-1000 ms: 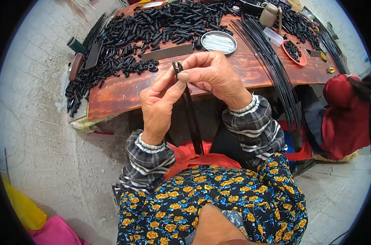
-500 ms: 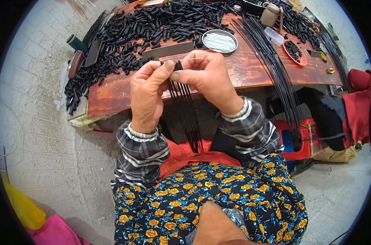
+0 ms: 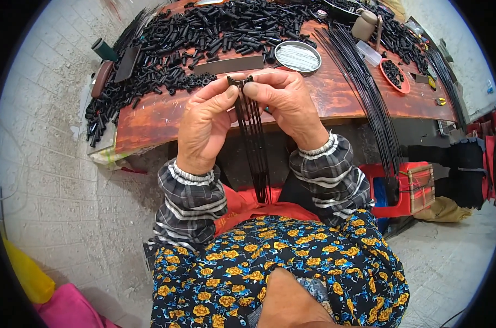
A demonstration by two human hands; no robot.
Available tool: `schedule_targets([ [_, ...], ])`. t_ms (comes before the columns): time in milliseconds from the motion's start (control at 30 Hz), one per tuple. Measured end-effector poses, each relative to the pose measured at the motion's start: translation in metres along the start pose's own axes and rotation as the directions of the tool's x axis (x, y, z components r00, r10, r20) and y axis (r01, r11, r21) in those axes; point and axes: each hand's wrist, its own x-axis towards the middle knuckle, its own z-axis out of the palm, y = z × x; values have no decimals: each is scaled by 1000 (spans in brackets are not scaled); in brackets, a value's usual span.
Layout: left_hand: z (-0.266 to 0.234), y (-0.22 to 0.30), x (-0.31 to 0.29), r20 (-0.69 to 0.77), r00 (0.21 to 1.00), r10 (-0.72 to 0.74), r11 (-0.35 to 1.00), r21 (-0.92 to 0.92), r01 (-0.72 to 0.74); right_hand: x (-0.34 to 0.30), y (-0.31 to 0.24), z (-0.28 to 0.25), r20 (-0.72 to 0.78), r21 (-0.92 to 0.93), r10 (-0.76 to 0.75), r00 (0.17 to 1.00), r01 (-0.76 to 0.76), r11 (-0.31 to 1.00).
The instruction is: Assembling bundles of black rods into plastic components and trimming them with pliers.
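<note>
A bundle of thin black rods (image 3: 256, 147), like umbrella ribs, hangs down in front of me from my two raised hands to the red cloth on my lap. My left hand (image 3: 204, 128) pinches its top end from the left, between thumb and fingers. From the right, my right hand (image 3: 294, 104) pinches the same end, its thumb close to the other thumb. Small dark tips of the rods stick up between the thumbs, fanned slightly apart. A short bit of thin wire shows faintly above my left fingers. My fingers partly hide the top end.
A large heap of black tubular parts (image 3: 204, 35) covers the table's far left. Behind my hands lie a flat metal bar (image 3: 229, 64) and a round tin of white strips (image 3: 298, 56). Long black rods (image 3: 362, 93) overhang the edge; a red dish (image 3: 403, 85) and red stool (image 3: 390, 210) are right.
My right hand has turned and shifted slightly right, and the rod tops are spread wider. The pale wire that stuck out past my right fingers no longer shows there. The view has shifted slightly.
</note>
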Motion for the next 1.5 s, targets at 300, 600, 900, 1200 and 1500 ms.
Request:
schedule_targets([
  [300, 2, 1, 1, 40, 999, -28, 997, -72, 31, 5, 5, -3, 67, 35, -102, 992, 100, 994],
  [600, 18, 8, 4, 100, 994, -32, 999, 24, 30, 40, -19, -29, 449, 56, -20, 893, -6, 998],
  [900, -1, 5, 8, 5, 1000, -24, 998, 60, 23, 12, 3, -9, 187, 12, 32, 982, -35, 999],
  [1200, -3, 0, 0, -27, 999, 17, 996, 87, -15, -1, -17, 10, -2, -251, 40, 999, -39, 967],
  [1500, 11, 5, -7, 7, 1000, -29, 1000, -8, 30, 17, -2, -10, 255, -74, 20, 967, -1, 997],
])
